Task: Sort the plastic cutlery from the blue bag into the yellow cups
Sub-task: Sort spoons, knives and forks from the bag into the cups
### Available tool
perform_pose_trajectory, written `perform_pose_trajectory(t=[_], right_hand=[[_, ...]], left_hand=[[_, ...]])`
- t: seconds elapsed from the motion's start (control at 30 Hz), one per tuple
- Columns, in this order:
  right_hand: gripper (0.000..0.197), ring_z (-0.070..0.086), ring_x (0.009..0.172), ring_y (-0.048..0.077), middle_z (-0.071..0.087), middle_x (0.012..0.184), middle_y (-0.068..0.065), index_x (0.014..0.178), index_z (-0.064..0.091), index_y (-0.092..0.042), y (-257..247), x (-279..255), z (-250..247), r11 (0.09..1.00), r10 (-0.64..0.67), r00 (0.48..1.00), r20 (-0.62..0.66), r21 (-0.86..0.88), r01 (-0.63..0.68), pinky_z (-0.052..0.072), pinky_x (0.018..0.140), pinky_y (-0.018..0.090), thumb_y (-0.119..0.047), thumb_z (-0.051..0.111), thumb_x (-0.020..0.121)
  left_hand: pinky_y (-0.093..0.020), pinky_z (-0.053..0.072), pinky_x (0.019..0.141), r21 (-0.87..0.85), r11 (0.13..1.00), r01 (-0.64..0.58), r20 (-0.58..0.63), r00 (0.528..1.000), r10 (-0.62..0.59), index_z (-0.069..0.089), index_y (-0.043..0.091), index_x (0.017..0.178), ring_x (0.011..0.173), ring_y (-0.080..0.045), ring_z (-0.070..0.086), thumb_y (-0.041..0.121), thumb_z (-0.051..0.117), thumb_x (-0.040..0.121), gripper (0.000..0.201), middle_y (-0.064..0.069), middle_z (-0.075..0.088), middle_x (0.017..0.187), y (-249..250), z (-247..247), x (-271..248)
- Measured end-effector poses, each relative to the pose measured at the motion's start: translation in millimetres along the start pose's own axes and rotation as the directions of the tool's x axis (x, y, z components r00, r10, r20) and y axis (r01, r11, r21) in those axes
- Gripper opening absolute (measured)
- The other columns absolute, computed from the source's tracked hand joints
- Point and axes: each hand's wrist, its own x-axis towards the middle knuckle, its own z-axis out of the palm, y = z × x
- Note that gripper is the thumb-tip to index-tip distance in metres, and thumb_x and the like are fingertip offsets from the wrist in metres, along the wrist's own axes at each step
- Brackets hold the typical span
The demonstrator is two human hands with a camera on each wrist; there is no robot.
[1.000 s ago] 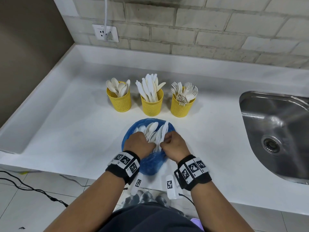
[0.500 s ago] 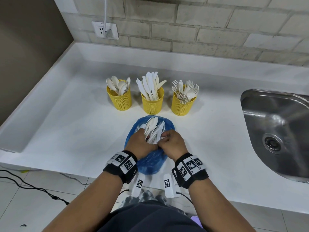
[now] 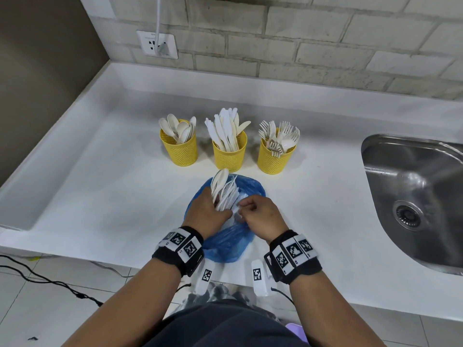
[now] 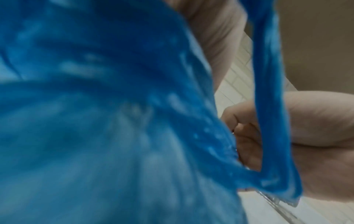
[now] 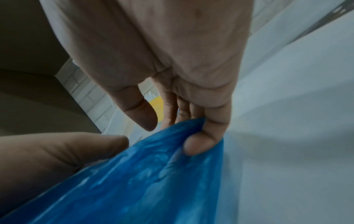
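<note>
Where the white surface (image 3: 100,196) runs back toward the brick wall, I see three yellow cups in a row: the left cup (image 3: 180,149) holds spoons, the middle cup (image 3: 230,154) holds knives, and the right cup (image 3: 275,156) holds forks, all standing handle-down. Nearer the front edge lies the blue bag (image 3: 225,241), its mouth open toward the cups. My left hand (image 3: 204,214) is clenched round a bundle of white cutlery (image 3: 224,194) that rises out of the bag mouth, a spoon bowl topmost. My right hand (image 3: 261,216) sits just beside it with fingers curled; in the right wrist view its little finger (image 5: 203,144) pinches a fold of the blue film, and the head view shows clear wrapping bunched at its fingertips.

A steel sink (image 3: 413,196) is set into the surface at the right edge, well apart from the cups. A wall socket (image 3: 157,45) with a white cable sits above the back left corner.

The left wrist view is almost filled by blurred blue plastic, so I cannot make out that hand's grip there. How much cutlery remains inside the bag is hidden by both hands.
</note>
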Motion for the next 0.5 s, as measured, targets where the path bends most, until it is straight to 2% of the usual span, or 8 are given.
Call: perform_pose_trajectory(t=[0.13, 0.2, 0.23, 0.3, 0.37, 0.4, 0.47, 0.5], right_hand=[[0.015, 0.066, 0.098, 0.019, 0.065, 0.094, -0.008, 0.102, 0.067, -0.021, -11, -4, -5, 0.995, -0.043, 0.997, -0.069, -0.096, 0.036, 0.054, 0.092, 0.035, -0.018, 0.058, 0.091], [0.018, 0.064, 0.100, 0.020, 0.062, 0.093, -0.008, 0.111, 0.064, -0.019, -21, -4, -6, 0.994, -0.076, 0.993, -0.093, -0.089, 0.068, 0.050, 0.093, 0.033, -0.022, 0.058, 0.094], [0.024, 0.063, 0.102, 0.020, 0.062, 0.095, -0.008, 0.119, 0.061, -0.019, -27, -4, -7, 0.996, -0.080, 0.992, -0.095, -0.035, 0.077, 0.049, 0.095, 0.034, -0.027, 0.058, 0.096], [0.038, 0.065, 0.105, 0.020, 0.066, 0.103, -0.008, 0.127, 0.055, -0.025, -39, -4, -6, 0.979, -0.063, 0.994, -0.086, 0.189, 0.078, 0.050, 0.100, 0.042, -0.043, 0.056, 0.094], [0.051, 0.067, 0.111, 0.021, 0.069, 0.114, -0.006, 0.129, 0.052, -0.034, -47, 2, 0, 0.926, -0.017, 0.997, -0.069, 0.375, 0.042, 0.050, 0.103, 0.050, -0.059, 0.054, 0.084], [0.058, 0.066, 0.114, 0.020, 0.069, 0.119, -0.006, 0.130, 0.052, -0.037, -49, 6, 4, 0.911, 0.013, 0.998, -0.063, 0.411, 0.014, 0.050, 0.104, 0.051, -0.065, 0.054, 0.080], [0.064, 0.068, 0.114, 0.020, 0.071, 0.121, -0.002, 0.129, 0.056, -0.036, -51, 14, 11, 0.883, 0.041, 0.997, -0.060, 0.469, -0.008, 0.049, 0.106, 0.054, -0.070, 0.060, 0.075], [0.063, 0.069, 0.113, 0.022, 0.073, 0.119, 0.001, 0.127, 0.060, -0.033, -53, 17, 14, 0.857, 0.034, 0.997, -0.063, 0.515, 0.003, 0.049, 0.105, 0.055, -0.068, 0.065, 0.075]], left_hand=[[-0.027, 0.044, 0.074, -0.138, 0.990, -0.029, -0.028, 0.999, 0.025, 0.051, 0.025, 0.104, 0.087, -0.011, 0.060, 0.018, 0.067, 0.084, 0.027, 0.010, 0.062, 0.093, 5, -7, -2], [-0.030, 0.048, 0.082, -0.208, 0.977, -0.051, -0.028, 0.999, 0.046, 0.053, 0.025, 0.112, 0.094, -0.013, 0.062, 0.022, 0.063, 0.083, 0.031, 0.007, 0.065, 0.100, 7, -10, -3], [-0.032, 0.050, 0.087, -0.230, 0.971, -0.068, -0.029, 0.998, 0.063, 0.054, 0.025, 0.118, 0.099, -0.015, 0.063, 0.027, 0.062, 0.080, 0.039, 0.006, 0.067, 0.106, 7, -11, -3], [-0.033, 0.051, 0.092, -0.253, 0.960, -0.120, -0.035, 0.993, 0.115, 0.053, 0.027, 0.126, 0.105, -0.013, 0.063, 0.030, 0.060, 0.077, 0.050, 0.007, 0.067, 0.113, 6, -11, -4], [-0.031, 0.051, 0.093, -0.271, 0.947, -0.174, -0.041, 0.985, 0.169, 0.052, 0.030, 0.130, 0.107, -0.009, 0.063, 0.027, 0.062, 0.078, 0.053, 0.008, 0.067, 0.117, 8, -10, -5], [-0.029, 0.051, 0.093, -0.275, 0.940, -0.199, -0.044, 0.980, 0.195, 0.053, 0.031, 0.129, 0.108, -0.007, 0.063, 0.024, 0.064, 0.078, 0.053, 0.008, 0.067, 0.117, 9, -10, -6], [-0.028, 0.053, 0.092, -0.292, 0.929, -0.227, -0.052, 0.974, 0.222, 0.053, 0.029, 0.127, 0.106, -0.004, 0.064, 0.019, 0.070, 0.079, 0.052, 0.006, 0.068, 0.115, 10, -8, -6], [-0.027, 0.054, 0.091, -0.305, 0.924, -0.230, -0.062, 0.973, 0.222, 0.054, 0.028, 0.127, 0.105, -0.004, 0.065, 0.019, 0.074, 0.078, 0.053, 0.006, 0.069, 0.114, 10, -8, -5]])
